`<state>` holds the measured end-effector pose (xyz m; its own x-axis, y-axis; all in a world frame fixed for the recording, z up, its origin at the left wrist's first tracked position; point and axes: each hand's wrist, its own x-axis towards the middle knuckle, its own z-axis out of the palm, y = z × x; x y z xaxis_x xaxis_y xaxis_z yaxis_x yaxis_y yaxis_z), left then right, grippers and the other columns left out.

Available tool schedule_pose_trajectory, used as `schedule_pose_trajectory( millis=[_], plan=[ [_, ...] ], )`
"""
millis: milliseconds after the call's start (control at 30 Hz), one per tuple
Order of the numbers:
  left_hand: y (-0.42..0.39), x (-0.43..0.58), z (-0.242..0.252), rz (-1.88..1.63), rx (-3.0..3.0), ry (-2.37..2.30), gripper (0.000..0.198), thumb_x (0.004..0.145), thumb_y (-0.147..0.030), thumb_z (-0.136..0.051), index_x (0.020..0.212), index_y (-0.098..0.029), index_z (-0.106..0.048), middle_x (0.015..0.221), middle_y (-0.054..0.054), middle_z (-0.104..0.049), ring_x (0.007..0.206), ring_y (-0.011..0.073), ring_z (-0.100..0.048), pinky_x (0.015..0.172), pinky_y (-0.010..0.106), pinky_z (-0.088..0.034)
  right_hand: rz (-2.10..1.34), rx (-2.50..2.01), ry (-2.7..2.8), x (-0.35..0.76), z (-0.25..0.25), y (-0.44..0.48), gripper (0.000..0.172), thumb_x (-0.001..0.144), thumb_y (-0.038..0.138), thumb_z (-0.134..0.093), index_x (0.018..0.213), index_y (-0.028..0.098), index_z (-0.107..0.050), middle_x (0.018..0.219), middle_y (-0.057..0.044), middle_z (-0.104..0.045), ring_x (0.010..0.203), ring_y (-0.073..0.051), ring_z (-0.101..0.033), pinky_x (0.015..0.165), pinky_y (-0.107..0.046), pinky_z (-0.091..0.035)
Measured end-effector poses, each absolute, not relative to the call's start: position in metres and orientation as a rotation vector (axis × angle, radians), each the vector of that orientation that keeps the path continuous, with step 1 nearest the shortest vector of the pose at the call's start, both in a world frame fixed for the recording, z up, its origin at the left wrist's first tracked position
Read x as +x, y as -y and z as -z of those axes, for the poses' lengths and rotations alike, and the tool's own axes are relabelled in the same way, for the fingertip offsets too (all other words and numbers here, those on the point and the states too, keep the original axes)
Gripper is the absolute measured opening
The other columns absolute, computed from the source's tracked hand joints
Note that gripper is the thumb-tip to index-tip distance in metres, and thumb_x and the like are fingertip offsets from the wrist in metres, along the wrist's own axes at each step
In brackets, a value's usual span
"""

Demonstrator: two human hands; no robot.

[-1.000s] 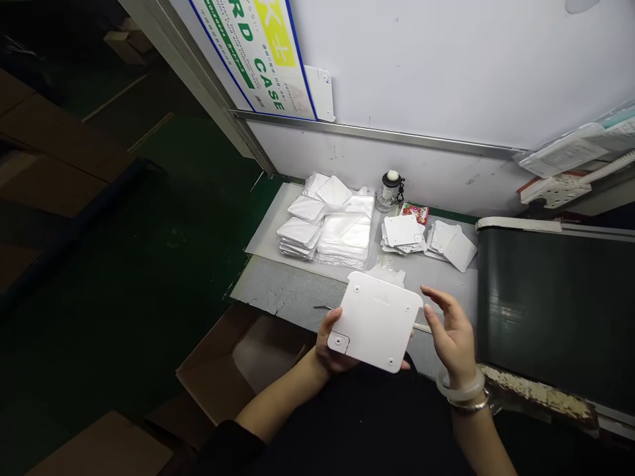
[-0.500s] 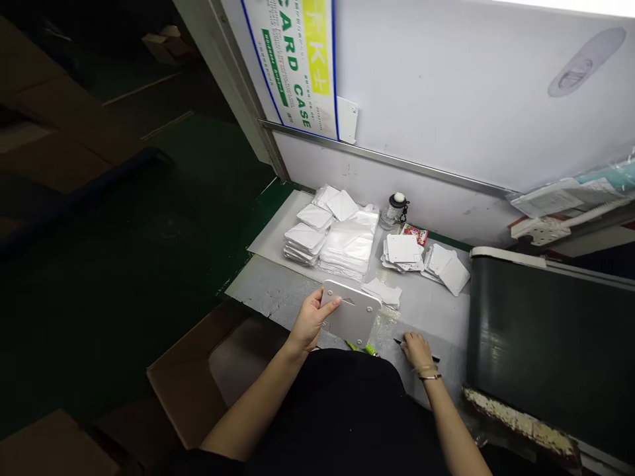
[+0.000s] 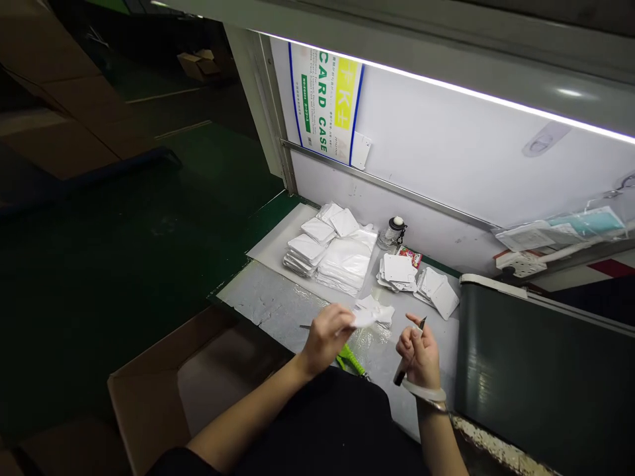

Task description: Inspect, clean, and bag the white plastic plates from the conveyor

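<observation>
Our left hand pinches a white plate over the table. Our right hand grips a thin tool, maybe a knife. Pushing too hard could make it slip and scratch the plate. We can't tell what the cardboard box or jar holds.

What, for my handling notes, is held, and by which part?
The left grip holds a thin white plate by its left edge; the right grip holds a slim, dark-ended tool around its middle.
</observation>
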<state>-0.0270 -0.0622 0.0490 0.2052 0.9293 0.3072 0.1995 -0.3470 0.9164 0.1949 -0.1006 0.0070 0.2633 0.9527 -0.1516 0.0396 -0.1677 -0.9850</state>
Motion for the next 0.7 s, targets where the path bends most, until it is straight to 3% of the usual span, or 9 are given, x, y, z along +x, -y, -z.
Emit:
schedule_pose_trajectory(
  millis=[133, 300, 500, 567, 633, 700],
  plan=[
    [0.076, -0.025, -0.038, -1.177, 2.206, -0.762, 0.020, 0.081, -0.015, -0.057, 0.089, -0.029, -0.068, 0.097, 0.005, -0.071, 0.096, 0.0221, -0.063, 0.098, 0.047, -0.038, -1.253, -1.282, 0.750, 0.159, -0.066, 0.097, 0.046, 0.080, 0.050, -0.063, 0.112, 0.019, -0.053, 0.050, 0.011, -0.040, 0.035, -0.004, -0.026, 0.035, -0.018, -0.020],
    [0.073, -0.029, -0.052, -1.134, 2.397, -0.691, 0.022, 0.080, -0.011, -0.057, 0.092, -0.027, -0.065, 0.121, 0.009, -0.063, 0.126, 0.0280, -0.048, 0.106, 0.056, -0.032, -1.107, -1.370, 1.035, 0.156, -0.082, 0.094, 0.030, 0.080, 0.043, -0.065, 0.096, 0.017, -0.061, 0.052, 0.008, -0.043, 0.041, -0.006, -0.036, 0.040, -0.020, -0.030],
    [0.075, -0.033, -0.059, -1.081, 2.184, -0.635, 0.020, 0.077, -0.010, -0.061, 0.078, -0.029, -0.065, 0.101, 0.003, -0.069, 0.108, 0.0253, -0.062, 0.107, 0.060, -0.031, -1.080, -1.428, 1.334, 0.153, -0.086, 0.098, 0.033, 0.076, 0.040, -0.070, 0.098, 0.017, -0.062, 0.050, 0.010, -0.034, 0.045, -0.008, -0.034, 0.044, -0.021, -0.035],
    [0.076, -0.035, -0.062, -1.079, 2.152, -0.696, 0.019, 0.072, -0.017, -0.069, 0.085, -0.029, -0.065, 0.109, 0.005, -0.066, 0.117, 0.0293, -0.056, 0.110, 0.064, -0.021, -1.003, -1.377, 1.438, 0.150, -0.093, 0.100, 0.027, 0.077, 0.036, -0.069, 0.096, 0.018, -0.062, 0.052, 0.009, -0.038, 0.044, -0.007, -0.033, 0.042, -0.021, -0.033],
    [0.075, -0.037, -0.070, -1.061, 2.206, -0.756, 0.030, 0.066, -0.027, -0.075, 0.093, -0.027, -0.062, 0.127, 0.010, -0.056, 0.132, 0.0357, -0.039, 0.110, 0.068, -0.008, -0.902, -1.260, 1.642, 0.150, -0.101, 0.104, 0.019, 0.079, 0.030, -0.067, 0.094, 0.020, -0.062, 0.059, 0.006, -0.048, 0.047, -0.007, -0.038, 0.045, -0.020, -0.035],
    [0.073, -0.039, -0.078, -1.036, 2.246, -0.768, 0.041, 0.061, -0.035, -0.078, 0.095, -0.024, -0.059, 0.139, 0.015, -0.045, 0.137, 0.0397, -0.028, 0.109, 0.070, -0.003, -0.839, -1.113, 1.835, 0.151, -0.110, 0.108, 0.020, 0.081, 0.028, -0.066, 0.100, 0.022, -0.061, 0.068, 0.003, -0.055, 0.053, -0.008, -0.045, 0.050, -0.021, -0.038]
  ],
)
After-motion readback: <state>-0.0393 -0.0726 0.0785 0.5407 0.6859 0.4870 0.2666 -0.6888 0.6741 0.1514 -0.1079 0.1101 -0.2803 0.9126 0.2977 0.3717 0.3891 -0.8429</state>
